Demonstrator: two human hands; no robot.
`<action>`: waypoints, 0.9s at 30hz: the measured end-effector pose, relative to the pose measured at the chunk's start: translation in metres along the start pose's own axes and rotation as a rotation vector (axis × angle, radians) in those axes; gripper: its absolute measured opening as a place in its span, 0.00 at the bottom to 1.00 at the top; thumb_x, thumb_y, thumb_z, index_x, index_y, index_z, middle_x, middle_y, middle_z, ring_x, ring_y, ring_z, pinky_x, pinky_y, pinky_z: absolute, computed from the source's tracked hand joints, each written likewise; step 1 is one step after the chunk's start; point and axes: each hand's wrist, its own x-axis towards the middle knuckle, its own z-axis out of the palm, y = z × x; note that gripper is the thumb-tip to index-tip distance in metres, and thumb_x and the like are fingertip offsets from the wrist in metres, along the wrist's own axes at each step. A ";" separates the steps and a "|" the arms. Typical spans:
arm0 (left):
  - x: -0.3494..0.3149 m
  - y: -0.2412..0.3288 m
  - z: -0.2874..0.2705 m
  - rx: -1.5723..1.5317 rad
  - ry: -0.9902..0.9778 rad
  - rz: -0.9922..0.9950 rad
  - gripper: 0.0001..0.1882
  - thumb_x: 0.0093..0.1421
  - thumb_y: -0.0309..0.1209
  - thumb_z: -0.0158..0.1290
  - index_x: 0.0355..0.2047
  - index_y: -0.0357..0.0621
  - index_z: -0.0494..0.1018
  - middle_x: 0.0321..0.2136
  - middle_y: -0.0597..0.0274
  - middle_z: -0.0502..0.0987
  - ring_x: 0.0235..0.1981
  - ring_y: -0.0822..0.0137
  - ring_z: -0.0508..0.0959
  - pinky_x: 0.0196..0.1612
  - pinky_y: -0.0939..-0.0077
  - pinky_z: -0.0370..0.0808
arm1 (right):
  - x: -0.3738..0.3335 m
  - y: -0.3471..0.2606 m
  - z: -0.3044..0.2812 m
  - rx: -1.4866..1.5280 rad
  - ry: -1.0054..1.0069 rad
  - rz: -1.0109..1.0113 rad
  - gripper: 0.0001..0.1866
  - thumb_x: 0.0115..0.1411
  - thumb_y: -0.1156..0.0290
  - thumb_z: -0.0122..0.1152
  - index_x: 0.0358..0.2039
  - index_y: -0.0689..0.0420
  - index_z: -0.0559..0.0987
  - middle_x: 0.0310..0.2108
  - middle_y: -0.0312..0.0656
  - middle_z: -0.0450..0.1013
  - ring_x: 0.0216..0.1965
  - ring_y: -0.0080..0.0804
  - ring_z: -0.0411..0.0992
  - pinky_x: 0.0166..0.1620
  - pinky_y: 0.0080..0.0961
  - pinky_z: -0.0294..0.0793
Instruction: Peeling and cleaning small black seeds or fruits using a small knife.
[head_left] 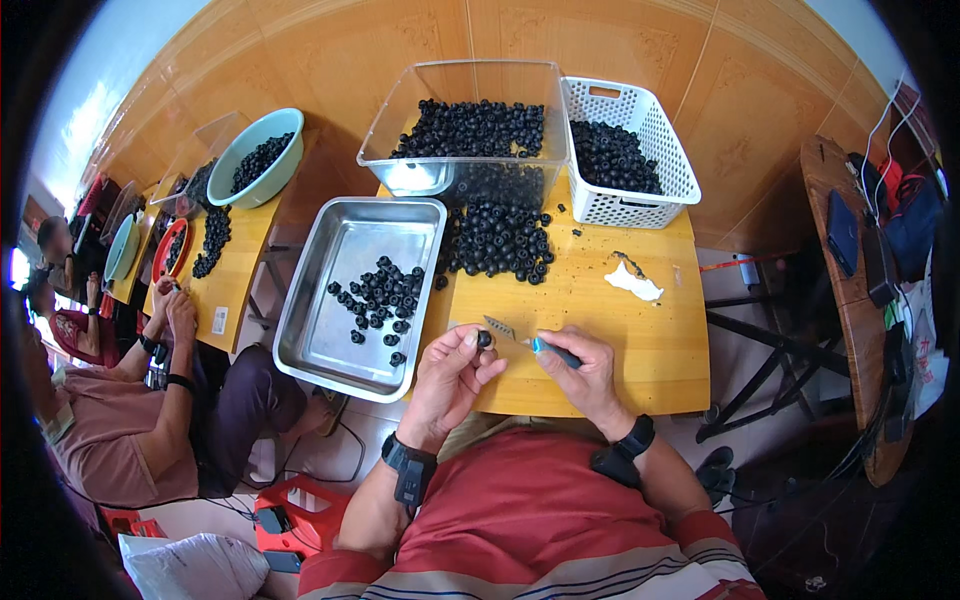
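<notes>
Between the thumb and fingers of my left hand (448, 382) is a small black round part (485, 339) with a hole in it; its exact kind I cannot make out. My right hand (590, 378) is closed around the dark handle of a small knife (558, 352) with a blue band. The knife's blade points left, just beside the black part; whether they touch I cannot tell. On the table left of my hands, a steel tray (312, 345) has several similar black parts lying in it. A loose pile of black parts (497, 240) lies beyond my hands.
Behind the pile stand a clear plastic bin (375, 130) and a white perforated basket (635, 212), both with black parts. A torn white scrap (635, 282) lies on the yellow table (600, 310). At left, another person (130, 430) works at a table with a green basin (290, 150).
</notes>
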 end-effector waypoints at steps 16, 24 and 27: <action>-0.007 0.071 -0.009 1.347 0.437 0.592 0.05 0.62 0.24 0.59 0.39 0.39 0.79 0.32 0.59 0.81 0.33 0.66 0.81 0.36 0.73 0.77 | -0.004 0.010 -0.005 -0.001 0.069 0.098 0.13 0.64 0.70 0.66 0.44 0.66 0.82 0.31 0.36 0.77 0.31 0.18 0.71 0.35 0.17 0.69; 0.027 0.052 -0.005 2.240 0.068 0.772 0.11 0.60 0.29 0.53 0.43 0.46 0.78 0.42 0.58 0.81 0.58 0.50 0.71 0.62 0.50 0.66 | -0.004 0.012 -0.003 0.033 0.118 0.074 0.12 0.64 0.68 0.67 0.41 0.65 0.83 0.26 0.35 0.73 0.27 0.19 0.67 0.31 0.18 0.65; 0.036 0.038 -0.006 2.471 0.034 0.692 0.16 0.63 0.31 0.48 0.50 0.46 0.75 0.47 0.56 0.79 0.65 0.48 0.64 0.65 0.33 0.56 | -0.006 0.012 -0.004 0.037 0.118 0.080 0.12 0.64 0.68 0.67 0.41 0.65 0.83 0.26 0.35 0.73 0.27 0.18 0.67 0.31 0.18 0.66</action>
